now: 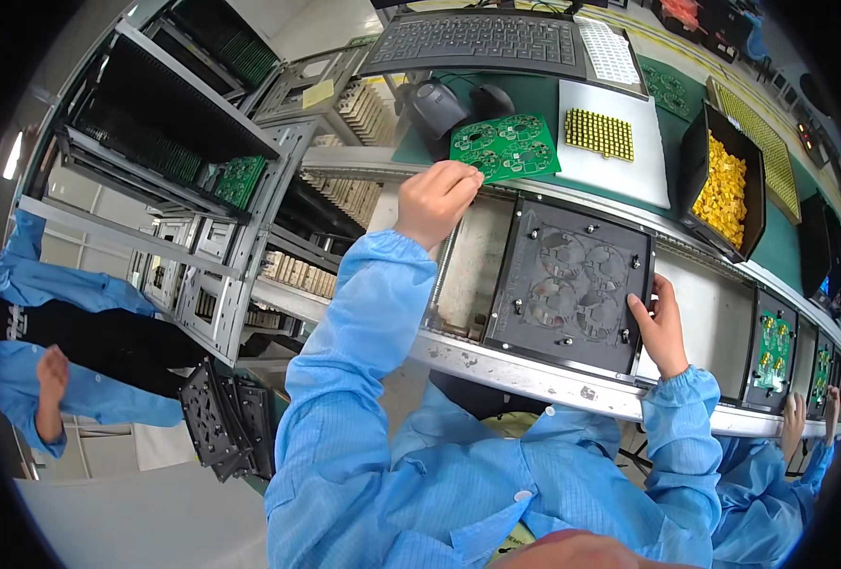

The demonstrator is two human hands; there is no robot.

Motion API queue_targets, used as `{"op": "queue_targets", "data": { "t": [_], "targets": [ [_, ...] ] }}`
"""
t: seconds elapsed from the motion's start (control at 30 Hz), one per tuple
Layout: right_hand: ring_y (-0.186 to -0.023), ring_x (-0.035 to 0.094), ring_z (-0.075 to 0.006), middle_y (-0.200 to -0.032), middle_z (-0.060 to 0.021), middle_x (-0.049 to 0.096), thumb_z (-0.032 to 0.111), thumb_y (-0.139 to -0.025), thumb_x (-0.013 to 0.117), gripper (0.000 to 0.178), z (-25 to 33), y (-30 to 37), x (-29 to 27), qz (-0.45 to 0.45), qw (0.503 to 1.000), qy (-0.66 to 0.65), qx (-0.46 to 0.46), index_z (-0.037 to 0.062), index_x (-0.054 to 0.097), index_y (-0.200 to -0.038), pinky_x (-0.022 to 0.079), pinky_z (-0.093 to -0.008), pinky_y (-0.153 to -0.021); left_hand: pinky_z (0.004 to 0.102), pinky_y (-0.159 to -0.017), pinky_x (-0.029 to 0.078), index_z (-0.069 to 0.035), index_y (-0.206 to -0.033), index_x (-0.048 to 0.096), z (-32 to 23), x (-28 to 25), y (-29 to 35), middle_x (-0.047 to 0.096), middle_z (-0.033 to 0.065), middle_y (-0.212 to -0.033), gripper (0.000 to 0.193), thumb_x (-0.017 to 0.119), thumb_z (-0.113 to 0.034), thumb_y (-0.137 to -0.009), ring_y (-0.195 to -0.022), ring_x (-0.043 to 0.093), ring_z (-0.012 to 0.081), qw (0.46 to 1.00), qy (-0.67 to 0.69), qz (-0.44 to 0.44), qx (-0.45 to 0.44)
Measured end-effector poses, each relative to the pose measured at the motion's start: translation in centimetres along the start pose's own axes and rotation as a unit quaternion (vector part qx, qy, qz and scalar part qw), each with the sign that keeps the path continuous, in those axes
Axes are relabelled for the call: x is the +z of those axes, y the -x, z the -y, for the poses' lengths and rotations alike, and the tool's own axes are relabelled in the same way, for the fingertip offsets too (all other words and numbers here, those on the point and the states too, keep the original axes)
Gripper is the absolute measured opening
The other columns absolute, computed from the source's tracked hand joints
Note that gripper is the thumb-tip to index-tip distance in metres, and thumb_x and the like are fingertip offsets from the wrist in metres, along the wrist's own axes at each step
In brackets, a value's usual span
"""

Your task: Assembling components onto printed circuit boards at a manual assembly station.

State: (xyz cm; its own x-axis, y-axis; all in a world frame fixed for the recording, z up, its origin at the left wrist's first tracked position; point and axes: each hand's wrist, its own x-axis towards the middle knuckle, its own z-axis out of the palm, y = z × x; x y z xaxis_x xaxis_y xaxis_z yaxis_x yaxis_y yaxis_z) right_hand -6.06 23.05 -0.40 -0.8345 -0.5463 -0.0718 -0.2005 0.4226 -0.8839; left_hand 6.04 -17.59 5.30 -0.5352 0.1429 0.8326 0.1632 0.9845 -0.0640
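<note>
My left hand is closed in a pinch at the near left corner of a green circuit board with round patterns. The board is over the green mat's near edge, beside the mouse. Below it, a flat black pallet with four round cut-outs and small metal clamps around its border rests on the conveyor rails. My right hand grips the pallet's right edge, its thumb on top; the other fingers are partly hidden.
Beyond lie a yellow block of small parts on a white sheet and a black bin of yellow pieces. A keyboard and a scanner stand behind. Racks fill the left; co-workers are at both sides.
</note>
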Motion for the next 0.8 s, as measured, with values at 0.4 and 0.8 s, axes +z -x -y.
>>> {"op": "queue_targets", "data": {
  "t": [0.4,0.8],
  "targets": [
    [-0.092,0.063,-0.0137,-0.130,-0.0156,0.058,0.012,-0.101,0.067,0.053,0.3,0.0,0.2,0.003,1.000,-0.022,0.005,-0.0036,0.042,-0.145,0.054,-0.0272,-0.076,0.0318,-0.065,0.053,-0.016,-0.099,0.078,-3.9,-2.7,1.1,0.065,-0.0033,-0.082,0.025,0.081,-0.009,-0.075,-0.079,0.066,0.0164,0.999,-0.033,0.022,0.009],
    [-0.097,0.062,-0.0142,-0.125,-0.0143,0.060,0.012,-0.100,0.068,0.053,0.8,0.1,0.1,-0.001,1.000,0.001,0.014,-0.0035,0.043,-0.144,0.053,-0.0280,-0.081,0.0344,-0.061,0.053,-0.016,-0.097,0.080,-0.8,-1.7,1.2,0.068,-0.0015,-0.084,0.027,0.083,-0.004,-0.073,-0.075,0.066,0.0199,0.998,-0.042,-0.005,-0.049]
  ]
}}
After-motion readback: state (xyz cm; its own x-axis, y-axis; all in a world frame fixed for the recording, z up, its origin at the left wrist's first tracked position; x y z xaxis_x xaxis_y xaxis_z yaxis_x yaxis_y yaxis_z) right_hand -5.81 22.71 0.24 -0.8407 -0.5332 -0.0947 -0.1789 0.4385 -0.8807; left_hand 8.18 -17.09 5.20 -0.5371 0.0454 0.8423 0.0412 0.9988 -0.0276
